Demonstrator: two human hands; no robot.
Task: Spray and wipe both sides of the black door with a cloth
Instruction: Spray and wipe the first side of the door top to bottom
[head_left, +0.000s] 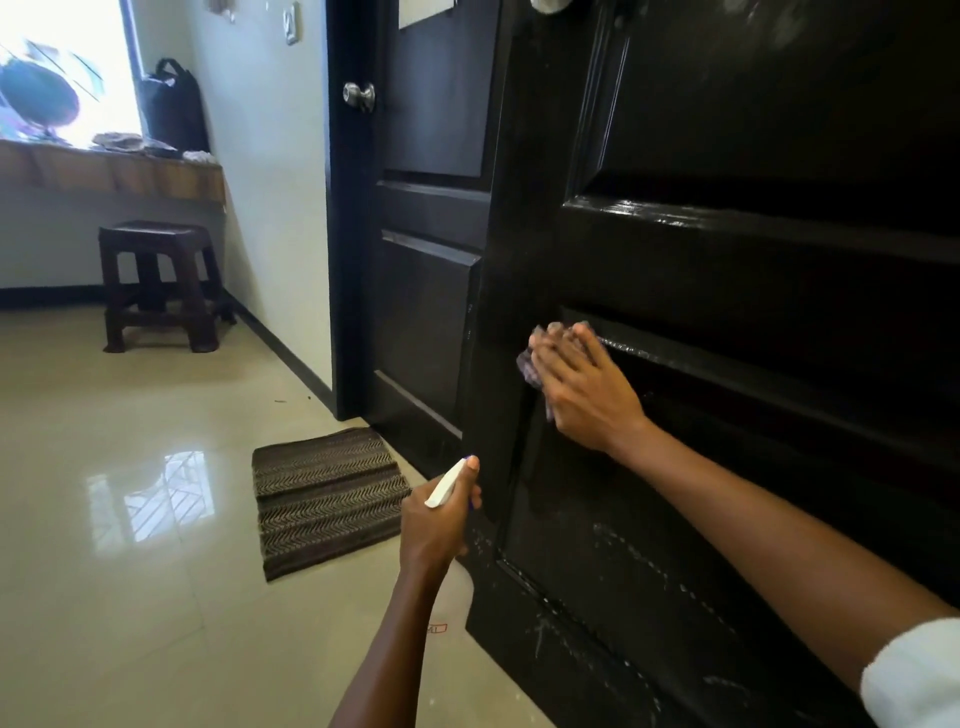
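The black panelled door (727, 249) stands open and fills the right half of the view, with white spray streaks on its lower panel. My right hand (587, 387) presses a purple cloth (527, 366) flat against the door's left stile, fingers straight and pointing up-left. Most of the cloth is hidden under the hand. My left hand (439, 525) grips a white spray bottle (447, 483) near the door's edge, lower down; only the spray head shows above the fist.
A second black door (431, 260) with a silver knob (359, 96) is shut behind. A dark ribbed doormat (327, 499) lies on the glossy tiled floor. A dark stool (156, 283) stands under a wooden shelf at left.
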